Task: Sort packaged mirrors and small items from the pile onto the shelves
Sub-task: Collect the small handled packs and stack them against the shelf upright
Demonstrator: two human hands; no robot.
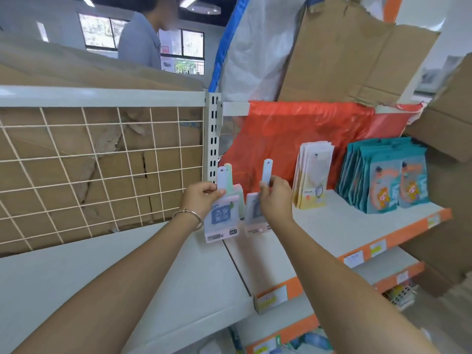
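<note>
My left hand (201, 198) pinches the top of a small stack of packaged mirrors (222, 218) with pink edges and a blue printed face, held upright at the left end of the white shelf (344, 226). Their long hang tabs stick up above my fingers. My right hand (274, 198) pinches the hang tab of another packaged mirror (253, 213), which stands just to the right of the first stack. Further right on the same shelf stand a row of cream packets (313, 175) and a row of teal cartoon packets (388, 175).
A red plastic sheet (293, 134) hangs behind the shelf. A wire grid panel (102, 169) backed by cardboard stands on the left. Cardboard boxes (449, 123) crowd the right side. Lower shelves with orange price strips (370, 251) lie below. A person stands beyond the rack.
</note>
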